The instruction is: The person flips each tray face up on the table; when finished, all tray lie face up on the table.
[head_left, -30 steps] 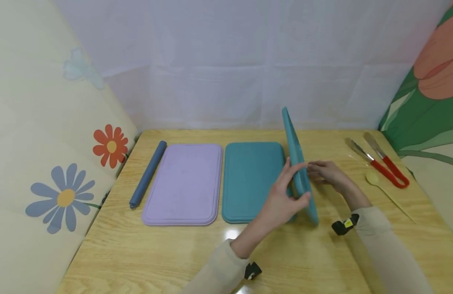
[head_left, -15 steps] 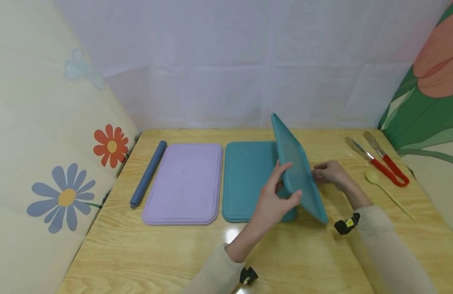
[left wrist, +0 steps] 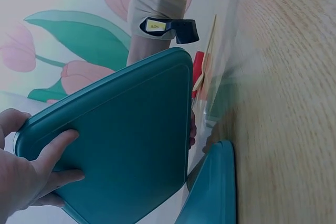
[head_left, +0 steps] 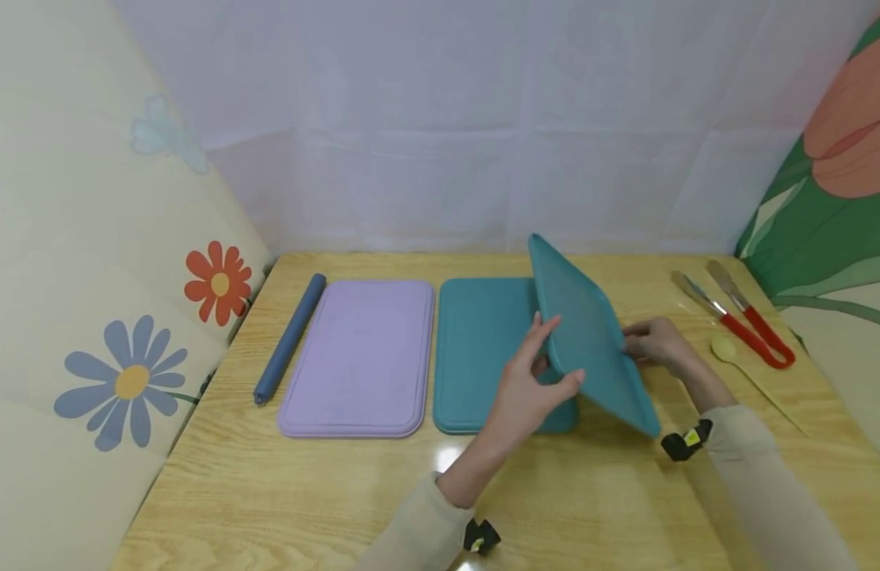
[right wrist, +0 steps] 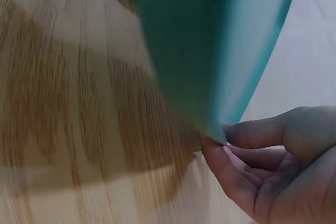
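Both my hands hold a teal rectangular tray [head_left: 590,337], tilted, with its rimmed inner face turned upward. My left hand [head_left: 522,392] grips its left long edge, thumb on the rimmed face and fingers on the outer face. Across from it, my right hand [head_left: 657,346] pinches the right edge between thumb and finger, clearer in the right wrist view, where the tray [right wrist: 199,51] is blurred. Another teal tray [head_left: 479,349] lies flat on the table, partly hidden by the left hand and the raised tray. A purple tray [head_left: 357,357] lies left of that one.
A dark blue stick [head_left: 290,337] lies at the table's left. Red-handled tongs [head_left: 750,325] and a pale yellow spoon [head_left: 725,349] lie at the right. A white cloth [head_left: 411,127] hangs behind the wooden table [head_left: 304,507].
The held tray has tipped from nearly upright toward the right, its rimmed face turning upward. My right hand has moved right with its edge; my left hand has shifted slightly left.
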Demonstrator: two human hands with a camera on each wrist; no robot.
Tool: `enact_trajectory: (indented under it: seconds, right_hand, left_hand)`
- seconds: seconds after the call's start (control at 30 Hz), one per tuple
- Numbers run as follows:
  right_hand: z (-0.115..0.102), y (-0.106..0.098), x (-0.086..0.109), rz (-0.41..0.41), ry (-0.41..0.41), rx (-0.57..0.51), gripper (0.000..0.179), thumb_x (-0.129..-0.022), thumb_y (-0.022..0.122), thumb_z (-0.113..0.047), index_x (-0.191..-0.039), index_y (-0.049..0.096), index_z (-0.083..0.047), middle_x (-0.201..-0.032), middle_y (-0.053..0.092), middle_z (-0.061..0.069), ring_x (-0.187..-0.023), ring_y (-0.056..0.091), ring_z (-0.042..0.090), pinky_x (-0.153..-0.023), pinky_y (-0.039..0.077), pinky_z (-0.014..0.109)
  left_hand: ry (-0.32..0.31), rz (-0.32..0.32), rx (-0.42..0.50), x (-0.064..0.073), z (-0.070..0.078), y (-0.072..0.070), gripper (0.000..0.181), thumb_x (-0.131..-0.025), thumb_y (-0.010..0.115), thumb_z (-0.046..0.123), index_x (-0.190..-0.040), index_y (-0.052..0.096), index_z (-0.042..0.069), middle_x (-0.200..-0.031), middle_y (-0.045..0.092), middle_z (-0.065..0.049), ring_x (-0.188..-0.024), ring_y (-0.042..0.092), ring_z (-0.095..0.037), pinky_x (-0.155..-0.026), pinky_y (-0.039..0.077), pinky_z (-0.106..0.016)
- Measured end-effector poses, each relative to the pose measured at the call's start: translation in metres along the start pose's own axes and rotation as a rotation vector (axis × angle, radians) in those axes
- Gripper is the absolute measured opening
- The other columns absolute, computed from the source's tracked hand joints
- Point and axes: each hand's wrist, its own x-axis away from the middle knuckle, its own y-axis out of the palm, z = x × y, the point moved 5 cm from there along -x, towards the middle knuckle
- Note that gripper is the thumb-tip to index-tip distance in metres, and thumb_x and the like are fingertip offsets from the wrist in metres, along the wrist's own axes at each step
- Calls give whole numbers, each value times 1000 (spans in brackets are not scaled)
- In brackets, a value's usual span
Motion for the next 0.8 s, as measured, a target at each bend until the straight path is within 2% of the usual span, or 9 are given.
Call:
enact_trajectory:
  seconds: [0.17, 0.47, 0.8]
  right_hand:
    - [7, -8, 1, 1, 11, -4, 49, -95, 56, -7, -131, 41, 22, -127, 49, 39, -98, 65, 29, -77, 57, 38]
    - [15, -32, 7, 69, 14, 56, 42, -91, 59, -2, -124, 49, 24, -118, 55, 40, -82, 68, 22, -71, 58, 36]
    - [19, -56, 14, 162, 10, 96, 39, -87, 63, 1, -116, 53, 25, -109, 59, 39, -74, 67, 19, -65, 59, 35]
  left_hand:
    - [-14, -4, 9, -2, -4, 2, 70, -90, 69, 28, -150, 35, 26, -160, 11, 6, -142, 25, -17, -107, 37, -31]
    - [-64, -5, -13, -6, -13, 8, 76, -88, 72, 30, -152, 31, 21, -160, 11, 0, -143, 23, -18, -108, 36, -32]
    - [-129, -30, -68, -12, -23, 16, 81, -86, 74, 31, -151, 30, 15, -159, 15, -9, -136, 37, -31, -101, 44, -35]
